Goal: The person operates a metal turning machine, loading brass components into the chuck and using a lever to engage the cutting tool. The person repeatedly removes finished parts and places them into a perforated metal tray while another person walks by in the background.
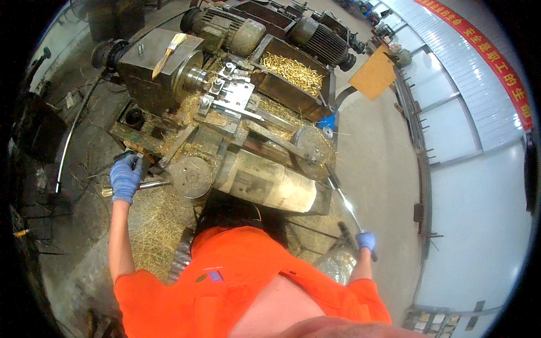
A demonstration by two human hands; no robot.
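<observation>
In a blue glove, my left hand (pixel 126 177) is at the left edge of a small lathe. Its fingers curl round a small black part (pixel 123 155) whose kind I cannot make out. Just below that hand runs a metal lever (pixel 147 185), joined to a round disc (pixel 190 176). My right hand (pixel 366 241), also gloved, is closed on the dark grip of a long steel lever (pixel 348 207). This lever reaches up to another disc (pixel 314 152) on the right. Between them sits the tool slide (pixel 232 93), facing the chuck (pixel 194 78) and strewn with brass chips.
A paintbrush (pixel 168 56) lies on the headstock (pixel 147 65). Behind the slide, a metal bin (pixel 270 87) holds many small brass pieces. Electric motors (pixel 320 42) stand at the back. A stained paper sheet (pixel 265 181) covers the machine's front. Brass swarf (pixel 155 225) litters the floor.
</observation>
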